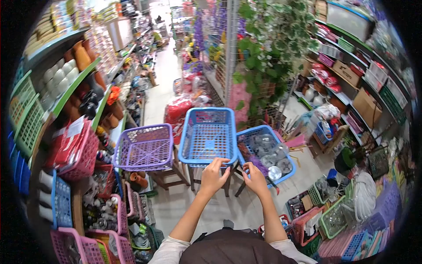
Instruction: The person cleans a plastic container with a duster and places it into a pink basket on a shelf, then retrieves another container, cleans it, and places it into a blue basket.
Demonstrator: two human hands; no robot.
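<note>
An empty-looking blue plastic basket rests on a wooden stool straight ahead. At its near rim, my left hand is raised with fingers loosely bent and the thumb apart, holding nothing visible. My right hand hovers a little to the right, its fingers curved and spread, also without anything in it. Close beyond it sits a second blue basket holding clear glass-like pieces and a purple bunch. To the left, a purple basket with an open lattice stands on another wooden stool.
Shelves on the left carry orange vases, white pots and a pink basket of red packets. Hanging green vines cover a wire rack ahead. Red plastic-wrapped bundles lie behind the middle basket. A pale tiled aisle runs away from me.
</note>
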